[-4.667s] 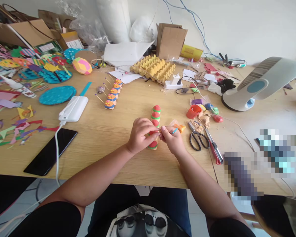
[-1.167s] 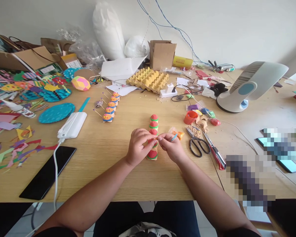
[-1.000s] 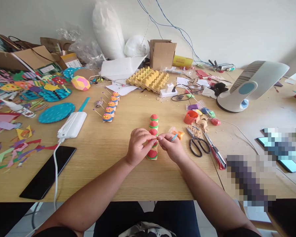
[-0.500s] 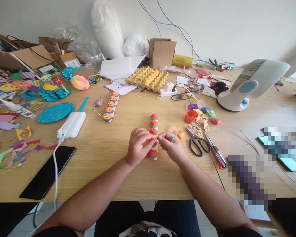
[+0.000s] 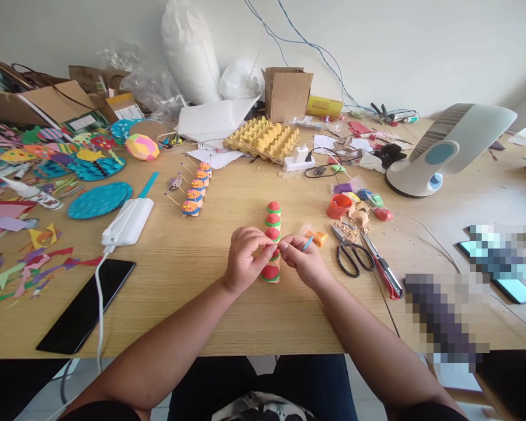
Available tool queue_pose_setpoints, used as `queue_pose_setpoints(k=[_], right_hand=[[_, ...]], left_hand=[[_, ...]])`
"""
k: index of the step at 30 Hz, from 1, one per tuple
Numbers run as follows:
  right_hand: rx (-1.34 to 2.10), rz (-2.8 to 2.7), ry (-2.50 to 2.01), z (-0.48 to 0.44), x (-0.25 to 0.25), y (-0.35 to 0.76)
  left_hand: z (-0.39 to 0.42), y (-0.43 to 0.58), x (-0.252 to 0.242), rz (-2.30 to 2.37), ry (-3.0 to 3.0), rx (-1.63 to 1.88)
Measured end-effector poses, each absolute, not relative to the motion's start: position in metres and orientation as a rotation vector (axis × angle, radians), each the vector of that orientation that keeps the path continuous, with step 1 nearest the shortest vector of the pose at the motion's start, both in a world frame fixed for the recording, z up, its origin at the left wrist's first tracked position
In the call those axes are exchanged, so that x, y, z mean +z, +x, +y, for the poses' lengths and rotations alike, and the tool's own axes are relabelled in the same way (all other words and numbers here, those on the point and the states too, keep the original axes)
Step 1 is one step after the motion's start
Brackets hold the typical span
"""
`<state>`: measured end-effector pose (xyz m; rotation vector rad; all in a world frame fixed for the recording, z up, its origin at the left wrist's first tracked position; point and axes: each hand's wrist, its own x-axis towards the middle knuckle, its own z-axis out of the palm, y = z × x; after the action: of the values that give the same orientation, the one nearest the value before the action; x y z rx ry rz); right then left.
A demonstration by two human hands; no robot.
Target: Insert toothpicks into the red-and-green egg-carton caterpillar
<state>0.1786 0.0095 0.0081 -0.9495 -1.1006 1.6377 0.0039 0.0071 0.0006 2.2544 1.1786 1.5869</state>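
Observation:
A strip of egg carton [image 5: 272, 272] stands on the table in front of me, its row of bumps covered in red with green bands. Over its middle, my left hand [image 5: 248, 257] is closed in a pinch of thumb and forefinger. What sits at those fingertips is too small to name. My right hand [image 5: 304, 257] is also closed, its fingertips almost meeting the left ones. A thin blue stick [image 5: 307, 243] pokes out from between its fingers. Both hands hide part of the strip. Beside the right hand lies a bag of orange clay [image 5: 319, 238].
To the right are scissors [image 5: 354, 252], a utility knife [image 5: 383, 269], a red cup [image 5: 339, 206] and a white fan [image 5: 447, 152]. Leftward lie a decorated carton caterpillar [image 5: 196, 192], a white power bank [image 5: 129, 222] and a black phone [image 5: 87, 307]. Egg trays [image 5: 263, 140] lie behind.
My right hand has shifted very slightly left, with the blue stick in it. My left hand and the egg carton strip look almost unchanged.

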Motion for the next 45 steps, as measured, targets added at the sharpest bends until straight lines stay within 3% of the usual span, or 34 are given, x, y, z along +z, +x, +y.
queue_pose_setpoints(k=[45], right_hand=[[1.633,-1.116,-0.96,0.0104,0.0079,0.1793]], left_hand=[[0.0076,0.0032,-0.0008,1.149,2.268,1.559]])
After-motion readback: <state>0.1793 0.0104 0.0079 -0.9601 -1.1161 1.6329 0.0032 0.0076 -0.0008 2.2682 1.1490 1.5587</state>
